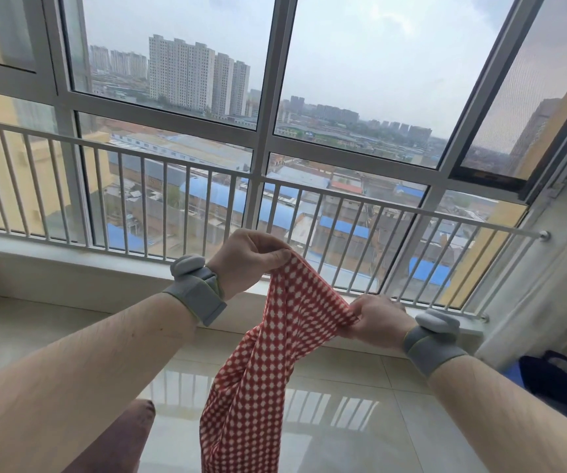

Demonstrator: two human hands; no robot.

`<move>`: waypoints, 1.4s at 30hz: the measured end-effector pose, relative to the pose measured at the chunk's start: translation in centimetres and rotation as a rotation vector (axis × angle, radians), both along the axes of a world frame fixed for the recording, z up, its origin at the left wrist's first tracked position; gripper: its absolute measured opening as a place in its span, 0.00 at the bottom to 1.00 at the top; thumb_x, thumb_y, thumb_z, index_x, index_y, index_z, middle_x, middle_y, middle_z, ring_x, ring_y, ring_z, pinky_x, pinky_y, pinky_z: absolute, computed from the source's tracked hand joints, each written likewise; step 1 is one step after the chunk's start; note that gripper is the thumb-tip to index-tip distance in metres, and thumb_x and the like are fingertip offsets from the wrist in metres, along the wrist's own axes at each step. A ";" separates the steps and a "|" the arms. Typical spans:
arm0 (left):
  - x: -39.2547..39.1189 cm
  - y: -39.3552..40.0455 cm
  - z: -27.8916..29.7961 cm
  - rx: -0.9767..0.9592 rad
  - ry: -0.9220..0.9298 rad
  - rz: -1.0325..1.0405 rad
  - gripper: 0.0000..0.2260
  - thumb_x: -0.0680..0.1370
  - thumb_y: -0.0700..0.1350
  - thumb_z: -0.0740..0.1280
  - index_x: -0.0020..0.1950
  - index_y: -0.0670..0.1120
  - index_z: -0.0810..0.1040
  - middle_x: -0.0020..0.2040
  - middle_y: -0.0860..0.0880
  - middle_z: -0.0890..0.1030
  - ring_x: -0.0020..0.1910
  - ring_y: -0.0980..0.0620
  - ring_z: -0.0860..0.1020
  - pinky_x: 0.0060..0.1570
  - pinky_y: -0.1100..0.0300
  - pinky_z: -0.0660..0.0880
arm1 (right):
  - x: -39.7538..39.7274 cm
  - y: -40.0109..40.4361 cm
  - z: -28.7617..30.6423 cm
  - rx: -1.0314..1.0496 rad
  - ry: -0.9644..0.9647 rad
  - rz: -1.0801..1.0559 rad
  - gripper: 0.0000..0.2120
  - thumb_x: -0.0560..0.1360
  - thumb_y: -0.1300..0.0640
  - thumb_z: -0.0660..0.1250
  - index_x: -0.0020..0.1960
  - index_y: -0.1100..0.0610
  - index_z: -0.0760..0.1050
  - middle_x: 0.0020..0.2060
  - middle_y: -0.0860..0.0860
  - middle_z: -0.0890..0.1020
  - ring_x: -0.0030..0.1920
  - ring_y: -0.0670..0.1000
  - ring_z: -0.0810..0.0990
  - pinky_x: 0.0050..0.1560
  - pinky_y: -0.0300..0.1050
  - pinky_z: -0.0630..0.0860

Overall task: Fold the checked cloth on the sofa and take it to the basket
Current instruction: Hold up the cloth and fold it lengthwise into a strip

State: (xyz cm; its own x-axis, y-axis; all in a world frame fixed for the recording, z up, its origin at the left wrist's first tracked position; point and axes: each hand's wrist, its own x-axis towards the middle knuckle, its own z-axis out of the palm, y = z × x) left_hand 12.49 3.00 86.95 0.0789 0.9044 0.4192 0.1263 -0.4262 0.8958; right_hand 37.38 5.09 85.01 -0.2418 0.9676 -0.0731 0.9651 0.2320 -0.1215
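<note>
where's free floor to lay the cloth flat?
Bare tiles run from the window sill toward the person, between the sofa corner and the dark bag. Crowded: right corner by the bag. Both the left hand and right hand hold the cloth.

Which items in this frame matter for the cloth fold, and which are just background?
Job:
checked cloth, hanging in the air
left hand, pinching its upper edge
right hand, pinching another edge, lower

Background:
dark blue bag on the floor
white railing
brown cushion corner
</note>
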 end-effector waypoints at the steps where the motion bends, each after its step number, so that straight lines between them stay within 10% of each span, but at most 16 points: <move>1: -0.3 0.1 -0.3 0.003 0.003 0.014 0.10 0.75 0.35 0.68 0.42 0.48 0.84 0.37 0.52 0.85 0.40 0.52 0.82 0.45 0.56 0.81 | 0.1 0.0 -0.1 0.034 -0.001 0.007 0.13 0.69 0.34 0.69 0.41 0.43 0.81 0.46 0.45 0.83 0.55 0.51 0.75 0.62 0.51 0.65; 9: -3.7 2.6 -4.1 0.057 0.408 0.401 0.07 0.76 0.40 0.67 0.50 0.46 0.85 0.40 0.54 0.83 0.41 0.55 0.81 0.48 0.61 0.79 | -0.7 0.5 0.9 0.209 -0.025 0.108 0.11 0.73 0.41 0.69 0.50 0.45 0.83 0.39 0.42 0.83 0.43 0.46 0.76 0.63 0.50 0.68; 15: -4.6 6.2 1.2 0.214 0.022 0.691 0.09 0.73 0.44 0.67 0.50 0.47 0.84 0.39 0.57 0.83 0.36 0.64 0.81 0.36 0.71 0.77 | -3.4 1.6 9.6 0.733 0.236 0.080 0.11 0.73 0.46 0.69 0.51 0.49 0.84 0.43 0.48 0.86 0.46 0.53 0.81 0.63 0.55 0.69; 20: -3.4 6.6 0.8 0.105 0.283 0.611 0.12 0.73 0.39 0.64 0.43 0.52 0.84 0.34 0.59 0.82 0.31 0.62 0.78 0.30 0.72 0.73 | -4.7 0.4 10.5 0.471 -0.329 -0.085 0.12 0.78 0.47 0.64 0.58 0.50 0.78 0.52 0.49 0.82 0.55 0.51 0.78 0.67 0.51 0.64; 28: -2.3 6.3 3.1 0.011 0.033 0.493 0.09 0.75 0.39 0.68 0.42 0.53 0.82 0.41 0.53 0.83 0.38 0.53 0.82 0.29 0.64 0.77 | -3.3 0.0 12.9 0.566 -0.252 -0.120 0.10 0.76 0.48 0.64 0.51 0.48 0.82 0.44 0.48 0.83 0.50 0.52 0.78 0.64 0.48 0.62; 32: -2.3 6.1 3.5 0.196 -0.087 0.528 0.14 0.73 0.40 0.67 0.37 0.59 0.82 0.37 0.58 0.84 0.33 0.57 0.82 0.24 0.65 0.76 | -1.9 0.1 11.7 0.939 -0.033 -0.029 0.09 0.73 0.47 0.67 0.46 0.49 0.84 0.38 0.48 0.84 0.48 0.55 0.78 0.56 0.50 0.62; 36: -1.9 6.7 0.8 0.102 0.175 0.470 0.19 0.74 0.41 0.67 0.32 0.66 0.80 0.30 0.67 0.80 0.32 0.60 0.79 0.35 0.66 0.77 | -1.2 0.5 9.1 0.554 -0.298 -0.048 0.09 0.73 0.47 0.65 0.39 0.52 0.77 0.33 0.48 0.77 0.48 0.54 0.79 0.58 0.52 0.67; 42: -1.7 7.9 0.9 0.014 0.155 0.461 0.25 0.74 0.40 0.68 0.31 0.72 0.77 0.30 0.71 0.79 0.32 0.64 0.80 0.35 0.68 0.78 | -1.8 1.2 8.4 0.654 -0.240 -0.194 0.10 0.72 0.48 0.65 0.47 0.48 0.83 0.41 0.48 0.82 0.48 0.51 0.78 0.59 0.49 0.62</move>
State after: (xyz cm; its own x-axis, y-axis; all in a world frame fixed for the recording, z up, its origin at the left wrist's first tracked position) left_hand 10.82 10.95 87.85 -0.2660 0.8542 0.4468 0.4366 -0.3064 0.8459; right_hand 35.62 6.31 93.37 -0.1111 0.8551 0.5064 0.9790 0.0065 0.2037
